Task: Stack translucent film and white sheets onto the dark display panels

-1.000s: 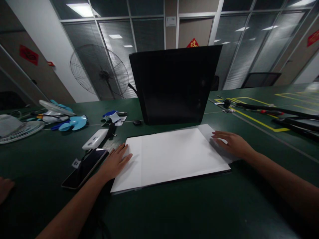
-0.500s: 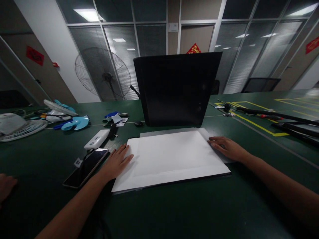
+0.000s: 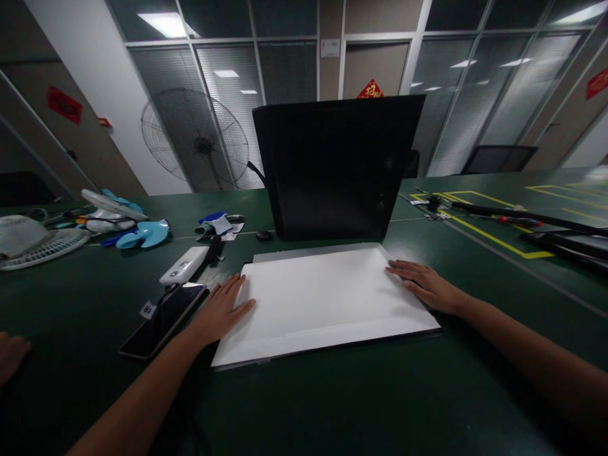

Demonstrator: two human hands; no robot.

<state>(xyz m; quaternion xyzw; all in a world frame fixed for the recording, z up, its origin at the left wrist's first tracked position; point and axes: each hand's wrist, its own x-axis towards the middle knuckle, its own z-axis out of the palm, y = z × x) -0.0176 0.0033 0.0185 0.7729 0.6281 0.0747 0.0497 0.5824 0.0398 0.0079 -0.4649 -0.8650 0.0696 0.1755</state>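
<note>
A large white sheet (image 3: 318,297) lies flat on a white panel with a dark edge (image 3: 332,345), on the dark green table (image 3: 356,405). My left hand (image 3: 221,310) rests flat on the sheet's left edge, fingers stretched out. My right hand (image 3: 425,286) lies flat on the sheet's right edge, fingers spread and pressing on it. Neither hand holds anything. A tall black upright panel (image 3: 335,168) stands just behind the sheet.
Left of my left hand lie a black phone (image 3: 164,320) and a white power bank (image 3: 183,265). Blue fan blades (image 3: 142,235) and a white fan grille (image 3: 42,248) sit at far left. Another person's hand (image 3: 12,356) shows at the left edge. Yellow tape lines and black rods (image 3: 522,221) lie right.
My right hand has slid left along the sheet's right edge, shifting the top sheet leftward over the panel. My left hand has stayed in place.
</note>
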